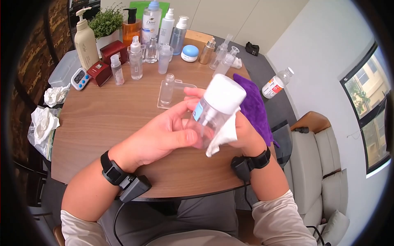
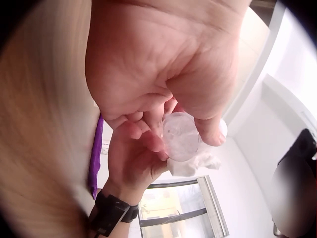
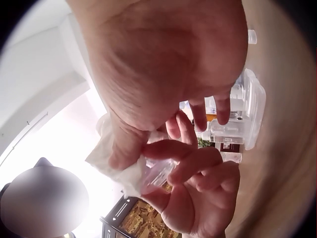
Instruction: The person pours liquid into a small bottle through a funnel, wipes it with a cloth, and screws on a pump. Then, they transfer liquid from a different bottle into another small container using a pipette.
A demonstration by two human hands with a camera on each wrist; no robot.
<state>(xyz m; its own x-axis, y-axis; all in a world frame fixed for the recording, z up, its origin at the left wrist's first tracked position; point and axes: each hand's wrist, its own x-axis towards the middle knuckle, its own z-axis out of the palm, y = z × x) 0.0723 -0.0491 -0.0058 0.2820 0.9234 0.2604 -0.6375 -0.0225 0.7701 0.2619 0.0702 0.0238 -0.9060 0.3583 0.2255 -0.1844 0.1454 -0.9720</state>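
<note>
Clear plastic pump bottle with white cap (image 1: 214,110) gripped in curled left hand (image 1: 162,137) above round wooden table (image 1: 102,119), white tissue (image 1: 223,135) pinched against it by right hand (image 1: 246,135); wiping apparently underway, bottle rotation probably needed next.

Two bare forearms, pale beige sleeves pushed up past the elbows. Black strap round the wrist behind the left hand (image 1: 164,135), carrying a boxy black camera unit underneath, thin black cable trailing off. Matching black band and unit behind the right hand (image 1: 246,133), cable hanging down. Grey trousers below.
</note>
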